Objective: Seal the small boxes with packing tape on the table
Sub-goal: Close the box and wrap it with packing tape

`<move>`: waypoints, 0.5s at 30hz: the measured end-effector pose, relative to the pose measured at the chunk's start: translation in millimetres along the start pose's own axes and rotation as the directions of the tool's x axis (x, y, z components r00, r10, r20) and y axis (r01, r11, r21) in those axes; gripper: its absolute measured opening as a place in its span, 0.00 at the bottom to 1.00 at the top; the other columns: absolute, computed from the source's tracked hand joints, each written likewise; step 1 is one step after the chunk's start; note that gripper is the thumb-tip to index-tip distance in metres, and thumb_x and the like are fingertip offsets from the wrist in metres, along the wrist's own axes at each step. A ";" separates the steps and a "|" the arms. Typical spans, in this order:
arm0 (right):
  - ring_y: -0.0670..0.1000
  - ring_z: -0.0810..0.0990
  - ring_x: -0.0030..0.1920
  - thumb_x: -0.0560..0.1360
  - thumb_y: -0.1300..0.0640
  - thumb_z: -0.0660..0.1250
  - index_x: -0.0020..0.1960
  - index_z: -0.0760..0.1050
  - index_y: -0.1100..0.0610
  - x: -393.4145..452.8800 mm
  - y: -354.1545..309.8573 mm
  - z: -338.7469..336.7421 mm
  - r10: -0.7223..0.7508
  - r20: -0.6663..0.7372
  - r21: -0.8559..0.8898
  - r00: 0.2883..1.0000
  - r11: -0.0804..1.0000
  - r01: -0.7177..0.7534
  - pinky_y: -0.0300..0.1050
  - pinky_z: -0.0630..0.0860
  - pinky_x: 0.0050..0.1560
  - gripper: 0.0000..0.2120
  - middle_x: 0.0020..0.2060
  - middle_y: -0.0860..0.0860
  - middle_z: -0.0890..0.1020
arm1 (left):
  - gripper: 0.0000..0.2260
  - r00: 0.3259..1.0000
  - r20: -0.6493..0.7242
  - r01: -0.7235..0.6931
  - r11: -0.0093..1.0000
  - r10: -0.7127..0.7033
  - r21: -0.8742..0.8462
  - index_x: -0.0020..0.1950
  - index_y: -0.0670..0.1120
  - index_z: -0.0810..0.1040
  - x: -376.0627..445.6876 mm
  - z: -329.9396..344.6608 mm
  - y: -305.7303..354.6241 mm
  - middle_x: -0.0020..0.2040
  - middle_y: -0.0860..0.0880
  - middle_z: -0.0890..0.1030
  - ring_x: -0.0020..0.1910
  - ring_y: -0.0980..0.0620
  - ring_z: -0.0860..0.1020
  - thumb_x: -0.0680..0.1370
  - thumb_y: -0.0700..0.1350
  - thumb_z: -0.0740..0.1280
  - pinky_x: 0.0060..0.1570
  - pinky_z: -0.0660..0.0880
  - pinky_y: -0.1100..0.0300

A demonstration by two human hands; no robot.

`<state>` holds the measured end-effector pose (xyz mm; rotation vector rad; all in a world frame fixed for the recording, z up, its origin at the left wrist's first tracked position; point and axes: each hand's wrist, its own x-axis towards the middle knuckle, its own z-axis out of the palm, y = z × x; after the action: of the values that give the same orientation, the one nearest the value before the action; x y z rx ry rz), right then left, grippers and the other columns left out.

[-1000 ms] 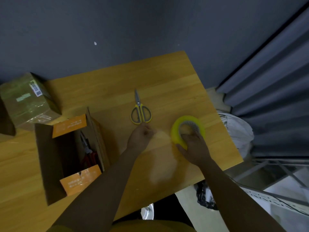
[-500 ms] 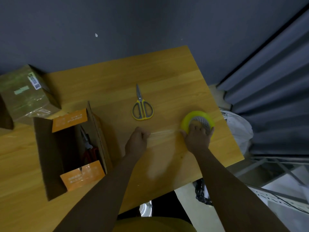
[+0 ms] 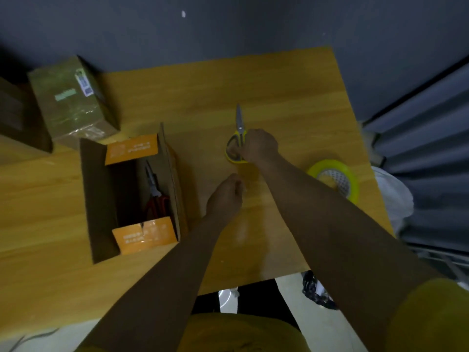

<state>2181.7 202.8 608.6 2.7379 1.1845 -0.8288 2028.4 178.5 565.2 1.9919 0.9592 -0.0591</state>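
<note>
An open cardboard box [image 3: 101,199] with orange flaps lies on the wooden table [image 3: 291,97], left of centre, with red-handled pliers [image 3: 154,196] inside. A yellow roll of packing tape [image 3: 335,177] lies by the table's right edge. My left hand [image 3: 225,196] pinches the end of a clear tape strip pulled out from the roll; the strip itself is barely visible. My right hand [image 3: 258,146] grips the yellow handles of the scissors [image 3: 238,123], whose blades point away from me.
A taped-up cardboard box [image 3: 71,102] stands at the back left against the dark wall, with a darker box [image 3: 17,115] beside it. A grey curtain [image 3: 431,123] hangs right of the table, above a white bag [image 3: 396,196] on the floor.
My right hand let go of the tape roll and moved left and forward onto the scissors. My left hand kept its pinch on the tape end. The camera shifted.
</note>
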 end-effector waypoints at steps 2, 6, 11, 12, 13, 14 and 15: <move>0.55 0.78 0.45 0.77 0.44 0.65 0.55 0.77 0.60 4.5 1.8 5.7 0.027 0.023 -0.043 0.999 0.999 -0.026 0.45 0.70 0.38 0.19 0.45 0.53 0.79 | 0.06 1.000 0.009 0.015 1.000 -0.015 0.005 0.55 0.45 0.72 0.6 0.2 -0.9 0.50 0.42 0.79 0.49 0.42 0.78 0.81 0.42 0.58 0.46 0.74 0.49; 0.59 0.80 0.49 0.75 0.43 0.66 0.53 0.78 0.61 -3.9 23.5 1.6 -0.017 0.076 -0.014 0.997 1.000 0.018 0.46 0.73 0.39 0.20 0.43 0.55 0.80 | 0.07 1.000 0.007 0.026 0.999 -0.027 0.021 0.56 0.44 0.73 2.8 -0.4 1.3 0.51 0.42 0.80 0.50 0.43 0.78 0.81 0.42 0.58 0.46 0.74 0.50; 0.56 0.78 0.50 0.71 0.55 0.72 0.58 0.76 0.61 -36.7 69.6 -31.7 -0.089 0.190 0.163 0.978 0.985 0.058 0.44 0.69 0.39 0.19 0.53 0.57 0.80 | 0.05 1.000 -0.009 0.024 0.999 -0.024 -0.022 0.54 0.45 0.71 4.5 -1.1 6.7 0.49 0.41 0.78 0.49 0.41 0.77 0.81 0.42 0.57 0.47 0.74 0.50; 0.57 0.78 0.52 0.72 0.54 0.71 0.61 0.75 0.60 -45.8 77.7 -37.5 -0.096 0.167 0.168 0.981 0.983 0.067 0.44 0.68 0.40 0.20 0.55 0.56 0.79 | 0.05 0.999 -0.011 0.031 0.999 -0.031 -0.008 0.54 0.45 0.71 4.7 -2.0 10.5 0.49 0.41 0.78 0.48 0.41 0.77 0.81 0.42 0.57 0.46 0.74 0.50; 0.57 0.79 0.53 0.74 0.50 0.69 0.61 0.75 0.59 -54.3 85.2 -41.3 -0.090 0.142 0.142 0.986 0.987 0.070 0.44 0.67 0.41 0.19 0.55 0.56 0.80 | 0.05 0.999 -0.010 0.035 0.999 -0.035 0.007 0.54 0.45 0.71 4.7 -3.1 14.2 0.48 0.40 0.77 0.47 0.40 0.77 0.81 0.42 0.57 0.45 0.73 0.51; 0.58 0.79 0.50 0.76 0.46 0.65 0.60 0.76 0.59 -64.4 92.7 -44.0 -0.069 0.116 0.096 0.991 0.994 0.058 0.44 0.66 0.41 0.19 0.51 0.56 0.81 | 0.05 0.999 -0.002 0.033 0.999 -0.033 0.025 0.55 0.44 0.70 4.1 -4.7 18.1 0.47 0.40 0.76 0.45 0.40 0.76 0.81 0.42 0.56 0.43 0.71 0.51; 0.58 0.78 0.44 0.78 0.42 0.61 0.57 0.77 0.59 -74.3 99.1 -46.0 -0.040 0.091 0.044 0.995 0.998 0.036 0.44 0.66 0.40 0.21 0.44 0.55 0.80 | 0.06 1.000 0.009 0.027 0.998 -0.027 0.051 0.55 0.44 0.70 3.3 -6.5 21.3 0.47 0.40 0.76 0.43 0.40 0.75 0.82 0.42 0.56 0.40 0.70 0.52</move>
<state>2228.9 94.7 668.1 2.6850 1.2192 -0.9840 2042.5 179.0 582.8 2.0231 0.9873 -0.1093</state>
